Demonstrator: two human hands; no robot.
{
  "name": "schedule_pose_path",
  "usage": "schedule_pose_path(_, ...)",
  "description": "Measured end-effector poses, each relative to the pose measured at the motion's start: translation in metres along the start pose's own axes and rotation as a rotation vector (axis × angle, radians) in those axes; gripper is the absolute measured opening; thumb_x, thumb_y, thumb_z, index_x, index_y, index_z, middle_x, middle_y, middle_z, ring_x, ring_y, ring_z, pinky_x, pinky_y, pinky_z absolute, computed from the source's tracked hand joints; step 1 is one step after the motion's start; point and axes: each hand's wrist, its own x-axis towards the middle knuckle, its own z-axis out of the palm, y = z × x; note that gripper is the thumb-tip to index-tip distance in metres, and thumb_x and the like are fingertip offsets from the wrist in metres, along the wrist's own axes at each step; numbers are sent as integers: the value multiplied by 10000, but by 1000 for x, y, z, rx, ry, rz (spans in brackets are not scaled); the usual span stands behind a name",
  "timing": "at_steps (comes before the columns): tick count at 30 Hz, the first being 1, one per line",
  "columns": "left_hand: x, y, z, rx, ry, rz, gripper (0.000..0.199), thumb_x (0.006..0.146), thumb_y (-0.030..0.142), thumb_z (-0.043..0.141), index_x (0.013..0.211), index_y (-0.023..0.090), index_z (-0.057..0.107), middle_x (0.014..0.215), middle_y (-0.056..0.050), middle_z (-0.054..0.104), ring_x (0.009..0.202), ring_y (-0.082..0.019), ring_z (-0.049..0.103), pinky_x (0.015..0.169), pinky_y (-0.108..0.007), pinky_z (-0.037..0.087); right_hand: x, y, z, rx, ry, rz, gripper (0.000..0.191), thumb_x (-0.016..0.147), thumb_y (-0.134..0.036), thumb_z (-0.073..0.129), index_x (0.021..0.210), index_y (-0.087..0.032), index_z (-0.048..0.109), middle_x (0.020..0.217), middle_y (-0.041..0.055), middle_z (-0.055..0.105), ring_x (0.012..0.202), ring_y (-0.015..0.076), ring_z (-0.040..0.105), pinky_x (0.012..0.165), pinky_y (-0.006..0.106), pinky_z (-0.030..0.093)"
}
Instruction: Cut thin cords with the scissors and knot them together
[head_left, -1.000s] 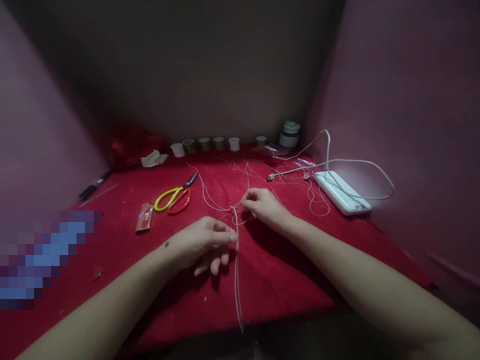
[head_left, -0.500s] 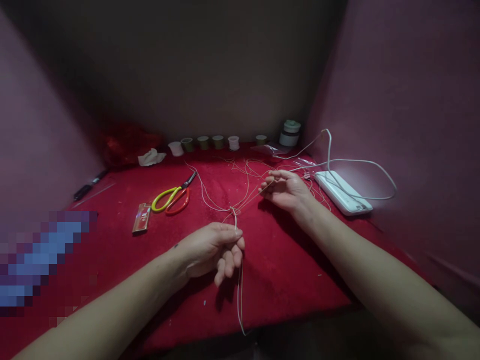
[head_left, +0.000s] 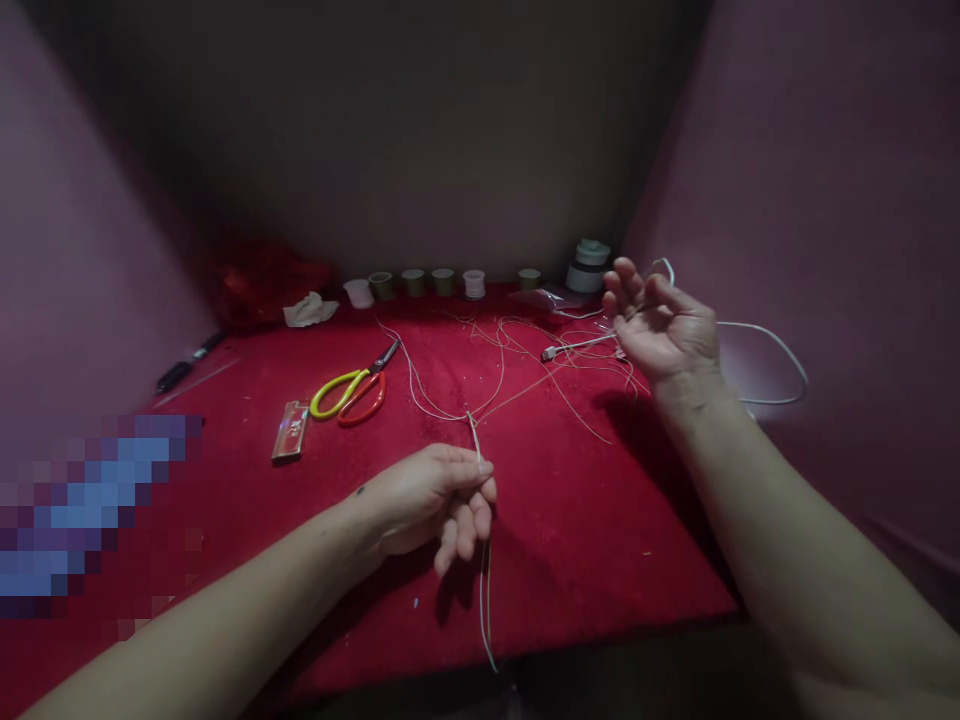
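My left hand (head_left: pixel 457 500) pinches a bundle of thin pale cords (head_left: pixel 486 600) between thumb and forefinger, and the other fingers are loosely curled. Just above the fingertips is a small knot (head_left: pixel 471 418), from which thin strands fan out over the red cloth. My right hand (head_left: pixel 660 325) is raised to the right, palm turned up and fingers curled. One tan thread (head_left: pixel 517 394) runs straight from the knot toward it; the point of grip is hard to see. Scissors (head_left: pixel 356 390) with one yellow and one red handle lie left of the knot.
A flat gold-and-red packet (head_left: pixel 290 432) lies by the scissors. Several thread spools (head_left: pixel 412 283) and a lidded jar (head_left: pixel 589 268) line the back. A white cable (head_left: pixel 772 345) loops at the right, with its plug (head_left: pixel 547 354) near loose threads. Crumpled tissue (head_left: pixel 310 309) sits back left.
My right hand has moved right and up, away from the knot. The loose loops by the knot have drawn in, and the tan thread is straighter. My left hand keeps its pinch.
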Motion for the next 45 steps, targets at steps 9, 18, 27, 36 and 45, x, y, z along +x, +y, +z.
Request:
schedule_pose_path(9, -11, 19, -12, 360, 504, 243, 165, 795, 294, 529, 795, 131, 504, 557, -9, 581, 299, -93, 467, 224, -166, 322, 1, -4, -13, -1419, 26, 144, 301, 564, -312, 709, 461, -176, 461, 536, 61, 490, 671, 222, 531, 615, 355, 382)
schedule_pose_path(18, 8, 8, -3, -57, 244, 236, 162, 797, 161, 511, 878, 33, 566, 803, -176, 644, 544, -151, 616, 400, -214, 495, -71, 29, 76, -883, -647, -28, 141, 700, -97, 568, 800, -158, 646, 730, 44, 617, 643, 127, 530, 602, 249, 385)
schedule_pose_path(27, 12, 7, -2, -48, 263, 192, 95, 796, 97, 452, 767, 60, 535, 584, -74, 578, 421, -143, 564, 347, -244, 482, -90, 30, 93, -933, -853, 223, 104, 736, -96, 485, 739, -138, 581, 570, -14, 560, 480, 63, 461, 491, 186, 306)
schedule_pose_path(36, 11, 6, 0, -61, 293, 204, 105, 804, 88, 436, 777, 62, 534, 566, -64, 573, 416, -139, 565, 359, -242, 491, -78, 43, 91, -1052, -671, 157, 86, 705, -148, 547, 691, -141, 631, 623, 7, 594, 551, 81, 471, 519, 197, 305)
schedule_pose_path(45, 10, 5, -2, -59, 298, 188, 115, 808, 95, 428, 767, 67, 532, 545, -70, 573, 403, -145, 562, 341, -239, 478, -73, 50, 97, -1200, -642, 85, 148, 697, -139, 548, 741, -172, 686, 687, 43, 649, 613, 125, 540, 558, 221, 345)
